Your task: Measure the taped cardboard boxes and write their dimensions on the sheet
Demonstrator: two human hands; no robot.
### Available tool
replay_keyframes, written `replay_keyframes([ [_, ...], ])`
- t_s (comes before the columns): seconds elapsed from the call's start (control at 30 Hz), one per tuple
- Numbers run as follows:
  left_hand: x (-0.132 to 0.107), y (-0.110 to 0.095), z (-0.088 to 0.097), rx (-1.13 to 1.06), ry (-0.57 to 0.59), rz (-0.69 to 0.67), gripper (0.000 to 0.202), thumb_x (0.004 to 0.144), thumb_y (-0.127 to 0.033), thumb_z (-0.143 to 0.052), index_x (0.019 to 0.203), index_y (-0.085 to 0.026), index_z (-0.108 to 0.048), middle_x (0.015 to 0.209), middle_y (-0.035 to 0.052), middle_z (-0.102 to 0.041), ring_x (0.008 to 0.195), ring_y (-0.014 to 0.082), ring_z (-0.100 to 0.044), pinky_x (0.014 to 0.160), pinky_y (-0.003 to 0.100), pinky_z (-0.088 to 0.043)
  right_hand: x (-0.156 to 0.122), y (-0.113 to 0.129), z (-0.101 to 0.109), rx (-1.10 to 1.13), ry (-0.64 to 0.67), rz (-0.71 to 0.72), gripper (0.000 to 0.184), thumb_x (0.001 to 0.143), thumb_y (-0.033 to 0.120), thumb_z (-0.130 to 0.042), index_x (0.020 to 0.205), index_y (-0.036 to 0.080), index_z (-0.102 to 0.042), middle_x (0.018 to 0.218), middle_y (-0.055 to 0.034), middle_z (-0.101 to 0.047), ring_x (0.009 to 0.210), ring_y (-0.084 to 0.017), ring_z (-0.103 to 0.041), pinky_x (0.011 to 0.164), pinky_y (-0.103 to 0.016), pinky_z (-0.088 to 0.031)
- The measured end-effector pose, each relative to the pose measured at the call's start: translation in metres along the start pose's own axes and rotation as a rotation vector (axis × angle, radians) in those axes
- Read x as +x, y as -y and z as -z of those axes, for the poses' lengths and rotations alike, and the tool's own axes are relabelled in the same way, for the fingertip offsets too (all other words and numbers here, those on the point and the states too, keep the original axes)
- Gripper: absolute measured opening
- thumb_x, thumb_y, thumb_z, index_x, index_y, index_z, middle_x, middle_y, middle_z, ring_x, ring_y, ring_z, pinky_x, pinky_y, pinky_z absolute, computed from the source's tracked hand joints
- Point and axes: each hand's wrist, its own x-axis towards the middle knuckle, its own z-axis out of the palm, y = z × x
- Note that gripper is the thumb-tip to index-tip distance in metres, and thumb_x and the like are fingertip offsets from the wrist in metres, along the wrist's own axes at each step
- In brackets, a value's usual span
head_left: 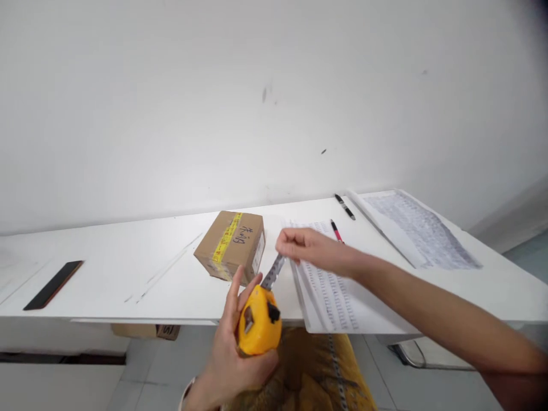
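The left hand (229, 351) holds the yellow tape measure (259, 325) by the near edge of the bench (115, 268), near the cardboard box (235, 240); the right hand (303, 246), apart from it, pinches the blade (273, 273). Keep the blade straight and that pinch firm, lest it snap back.

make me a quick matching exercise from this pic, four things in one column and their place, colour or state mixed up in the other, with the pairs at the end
1. tape measure
2. cardboard box
3. dark flat bar
4. black pen

A. lying toward the left end of the white table
B. lying near the wall, to the right of the brown item
C. yellow, in the left hand, blade partly out
D. brown, with a yellow strip across it

Pairs: 1-C, 2-D, 3-A, 4-B
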Motion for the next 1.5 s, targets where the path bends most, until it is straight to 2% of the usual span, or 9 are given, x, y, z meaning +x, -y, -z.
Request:
replay_keyframes([
  [0.17,-0.032,-0.009,0.057,-0.418,0.014,0.102,0.076,0.072,-0.049,-0.077,0.139,-0.02,-0.056,0.122,0.0161,-0.065,0.079,0.0247,-0.067,0.067,0.034,-0.058,0.082,0.013,0.024,-0.055,-0.221,0.082,0.043,0.083,0.056,-0.064,0.065,0.02,-0.05,0.073,-0.0008,-0.052,0.07,-0.013,-0.045,0.067,-0.029,-0.037],
  [0.3,-0.036,-0.022,0.085,-0.557,-0.139,0.191,0.058,0.077,-0.041,-0.073,0.129,-0.015,-0.064,0.112,0.0157,-0.069,0.075,0.0234,-0.068,0.063,0.03,-0.059,0.144,-0.003,0.027,-0.06,-0.33,0.028,0.04,0.087,0.049,-0.06,0.063,0.02,-0.047,0.067,0.0014,-0.045,0.066,-0.013,-0.039,0.068,-0.029,-0.034],
  [0.4,-0.034,-0.028,0.094,-0.563,-0.191,0.24,0.055,0.078,-0.039,-0.073,0.125,-0.013,-0.066,0.107,0.0155,-0.071,0.072,0.0237,-0.069,0.059,0.03,-0.059,0.164,-0.02,0.016,-0.162,-0.38,-0.038,0.039,0.088,0.046,-0.058,0.062,0.02,-0.046,0.065,0.0018,-0.044,0.065,-0.013,-0.038,0.066,-0.029,-0.031],
  [0.57,-0.045,-0.023,0.097,-0.565,-0.208,0.308,0.043,0.079,-0.04,-0.074,0.115,-0.016,-0.073,0.11,0.0147,-0.071,0.074,0.0245,-0.068,0.059,0.032,-0.059,0.159,-0.034,0.002,-0.177,-0.334,-0.105,0.034,0.086,0.049,-0.06,0.072,0.019,-0.052,0.08,-0.002,-0.058,0.077,-0.017,-0.049,0.071,-0.03,-0.035],
  [0.83,-0.075,-0.01,0.08,-0.586,-0.136,0.32,0.057,0.075,-0.045,-0.076,0.129,-0.027,-0.067,0.127,0.0134,-0.061,0.078,0.025,-0.063,0.056,0.039,-0.06,0.152,-0.041,-0.003,0.066,-0.123,-0.097,0.049,0.076,0.066,-0.067,0.079,0.018,-0.06,0.088,-0.0057,-0.07,0.081,-0.019,-0.058,0.077,-0.03,-0.041],
  [1.0,-0.078,-0.006,0.071,-0.574,-0.124,0.31,0.063,0.077,-0.045,-0.074,0.137,-0.031,-0.06,0.131,0.0137,-0.058,0.075,0.0238,-0.062,0.052,0.037,-0.059,0.155,-0.041,-0.01,0.087,-0.168,-0.113,0.047,0.071,0.064,-0.073,0.074,0.018,-0.061,0.081,-0.005,-0.069,0.075,-0.018,-0.057,0.071,-0.029,-0.04],
  [1.2,-0.069,-0.006,0.069,-0.507,-0.157,0.282,0.064,0.081,-0.045,-0.068,0.14,-0.024,-0.055,0.127,0.0154,-0.06,0.073,0.0213,-0.062,0.052,0.032,-0.057,0.157,-0.044,-0.012,0.085,-0.237,-0.048,0.045,0.068,0.061,-0.074,0.07,0.018,-0.06,0.074,-0.0019,-0.064,0.072,-0.016,-0.053,0.067,-0.029,-0.037],
  [1.37,-0.056,-0.017,0.095,-0.454,-0.116,0.225,0.063,0.074,-0.043,-0.075,0.13,-0.017,-0.063,0.117,0.0162,-0.066,0.065,0.0174,-0.063,0.042,0.021,-0.05,0.138,-0.025,0.0,0.064,-0.398,0.127,0.039,0.07,0.054,-0.071,0.07,0.018,-0.057,0.071,0.0006,-0.056,0.069,-0.013,-0.046,0.064,-0.028,-0.035],
  [1.5,-0.025,-0.032,0.148,-0.386,-0.087,0.196,0.07,0.073,-0.041,-0.075,0.137,-0.019,-0.056,0.113,0.0157,-0.069,0.062,0.0163,-0.066,0.043,0.019,-0.049,0.093,-0.004,-0.001,0.024,-0.363,0.172,0.036,0.075,0.051,-0.069,0.071,0.019,-0.054,0.068,0.0009,-0.054,0.066,-0.013,-0.044,0.061,-0.027,-0.033],
])
